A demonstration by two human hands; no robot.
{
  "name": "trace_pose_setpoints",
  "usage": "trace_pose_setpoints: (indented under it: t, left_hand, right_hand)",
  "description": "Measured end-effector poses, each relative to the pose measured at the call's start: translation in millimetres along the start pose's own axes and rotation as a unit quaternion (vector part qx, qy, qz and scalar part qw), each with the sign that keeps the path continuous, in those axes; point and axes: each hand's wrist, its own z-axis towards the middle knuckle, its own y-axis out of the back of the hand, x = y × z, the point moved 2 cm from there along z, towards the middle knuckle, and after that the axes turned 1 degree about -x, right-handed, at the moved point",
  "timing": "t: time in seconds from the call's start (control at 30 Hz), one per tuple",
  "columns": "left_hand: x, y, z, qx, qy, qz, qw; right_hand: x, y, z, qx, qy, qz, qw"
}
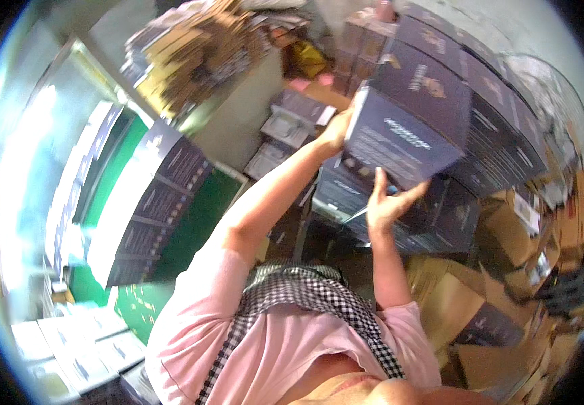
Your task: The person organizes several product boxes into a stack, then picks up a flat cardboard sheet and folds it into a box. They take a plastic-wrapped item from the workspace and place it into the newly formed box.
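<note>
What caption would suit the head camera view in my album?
Left hand and right hand at a dark printed carton, beside a stack of similar cartons.

We see a boxy, dark blue-violet carton (pixel 403 138) with pale print on its visible, closed faces and a whitish left edge. It sits tilted, just above matching dark cartons (pixel 457 223), with more close on its right.

Smooth cardboard box (pixel 400 140), cloth apron (pixel 305 293)
</note>
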Motion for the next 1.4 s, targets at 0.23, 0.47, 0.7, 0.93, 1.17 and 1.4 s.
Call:
trace_pose_setpoints:
  t: [0.23, 0.47, 0.7, 0.93, 1.17, 1.4]
  left_hand:
    - [19, 104, -156, -0.11, -0.184, 0.345, 0.914]
    - [-59, 344, -441, -0.591, -0.087, 0.596, 0.536]
    - [-78, 448, -598, -0.625, 0.029, 0.688, 0.368]
    - [-82, 514, -524, -0.478, 0.123, 0.679, 0.542]
    - [-72, 584, -487, -0.46, 0.223, 0.675, 0.531]
    - [-69, 590, -471, -0.468, 0.177, 0.676, 0.541]
  right_hand:
    - [29, -8, -24, -0.03, 0.221, -0.02, 0.974]
    - [100, -134, -146, 0.403, 0.0, 0.219, 0.889]
    - [170, -384, -184, 0.472, 0.08, 0.195, 0.856]
    - [169, -502, -220, 0.384, -0.014, 0.116, 0.916]
    - [141, -471, -248, 0.484, -0.294, 0.282, 0.774]
    - [146, -477, -217, 0.626, -0.319, 0.289, 0.65]
